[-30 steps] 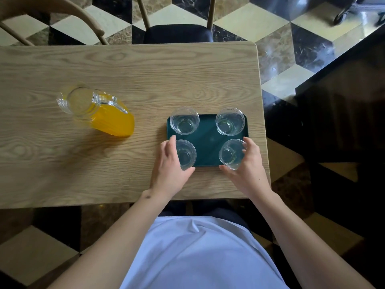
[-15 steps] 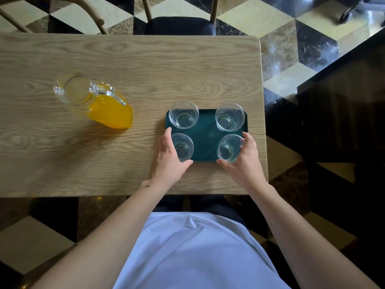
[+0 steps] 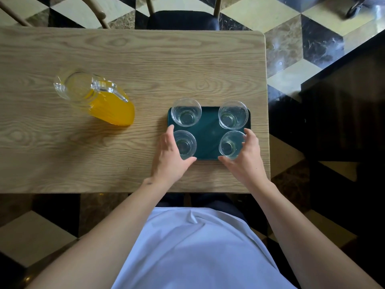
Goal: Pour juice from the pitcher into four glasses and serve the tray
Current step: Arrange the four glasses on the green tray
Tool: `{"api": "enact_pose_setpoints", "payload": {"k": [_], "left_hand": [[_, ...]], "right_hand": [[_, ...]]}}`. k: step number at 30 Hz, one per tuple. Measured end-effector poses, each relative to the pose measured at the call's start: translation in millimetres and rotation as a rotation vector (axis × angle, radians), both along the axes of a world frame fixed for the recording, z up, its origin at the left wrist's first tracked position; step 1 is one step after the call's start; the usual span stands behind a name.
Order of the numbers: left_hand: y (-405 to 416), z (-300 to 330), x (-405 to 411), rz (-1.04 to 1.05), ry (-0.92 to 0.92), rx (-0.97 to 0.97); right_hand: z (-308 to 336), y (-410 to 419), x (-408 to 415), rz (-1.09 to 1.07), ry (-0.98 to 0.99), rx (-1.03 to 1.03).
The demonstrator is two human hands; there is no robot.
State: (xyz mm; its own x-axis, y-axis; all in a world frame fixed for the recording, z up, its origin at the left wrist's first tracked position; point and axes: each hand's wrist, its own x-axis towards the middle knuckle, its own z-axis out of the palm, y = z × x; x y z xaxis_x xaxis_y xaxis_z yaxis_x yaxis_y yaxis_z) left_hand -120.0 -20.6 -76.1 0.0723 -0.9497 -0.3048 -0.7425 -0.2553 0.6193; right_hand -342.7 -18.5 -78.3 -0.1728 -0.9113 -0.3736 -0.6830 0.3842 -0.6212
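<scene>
A: Item one, pitcher (image 3: pixel 98 99)?
B: Glass, about half full of orange juice, upright on the wooden table (image 3: pixel 129 59), well left of the tray (image 3: pixel 208 140). Untouched.

A: Glasses?
B: Four, clear, empty, one at each corner of the dark green tray.

A: Hands?
B: Left hand (image 3: pixel 170 157) cupped round the near-left glass (image 3: pixel 184 144); right hand (image 3: pixel 243 157) cupped round the near-right glass (image 3: pixel 231 144). Fingers curved about each wall.

A: Step?
B: Arranging, by my reading; no pouring begun. Next calls for releasing one glass and taking the pitcher's handle.
</scene>
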Motion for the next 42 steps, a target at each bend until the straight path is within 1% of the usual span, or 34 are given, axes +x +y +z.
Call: {"api": "enact_pose_setpoints", "payload": {"k": [15, 18, 20, 22, 24, 26, 27, 30, 32, 34, 36, 39, 42], "left_hand": [[4, -3, 5, -0.051, -0.019, -0.024], [3, 1, 4, -0.002, 0.025, 0.007], [-3, 5, 5, 0.065, 0.063, -0.026], [-17, 9, 7, 0.112, 0.1, -0.075], [-36, 13, 11, 0.174, 0.176, -0.061], [-54, 16, 13, 0.236, 0.264, 0.014], [-62, 17, 14, 0.254, 0.294, 0.05], [-72, 18, 16, 0.321, 0.391, 0.14], [-73, 19, 16, 0.421, 0.54, 0.193], [-70, 18, 14, 0.515, 0.679, 0.221], [-65, 18, 9, 0.58, 0.773, 0.236], [-59, 20, 2, 0.616, 0.848, 0.253], [-56, 21, -2, 0.603, 0.873, 0.258]], "right_hand": [[1, 9, -3, 0.02, -0.038, 0.024], [9, 8, -4, 0.049, -0.017, 0.026], [21, 5, -2, 0.054, 0.065, -0.06], [34, -3, 4, 0.081, 0.106, -0.196], [44, -20, 19, 0.12, 0.023, -0.274], [52, -43, 43, 0.131, -0.109, -0.218], [54, -54, 56, 0.142, -0.143, -0.165], [51, -82, 84, 0.138, -0.175, 0.046], [48, -91, 94, 0.077, -0.207, 0.151], [45, -95, 99, 0.038, -0.242, 0.187], [43, -97, 103, 0.016, -0.279, 0.193], [42, -96, 105, -0.016, -0.319, 0.248], [43, -95, 106, -0.058, -0.344, 0.335]]}}
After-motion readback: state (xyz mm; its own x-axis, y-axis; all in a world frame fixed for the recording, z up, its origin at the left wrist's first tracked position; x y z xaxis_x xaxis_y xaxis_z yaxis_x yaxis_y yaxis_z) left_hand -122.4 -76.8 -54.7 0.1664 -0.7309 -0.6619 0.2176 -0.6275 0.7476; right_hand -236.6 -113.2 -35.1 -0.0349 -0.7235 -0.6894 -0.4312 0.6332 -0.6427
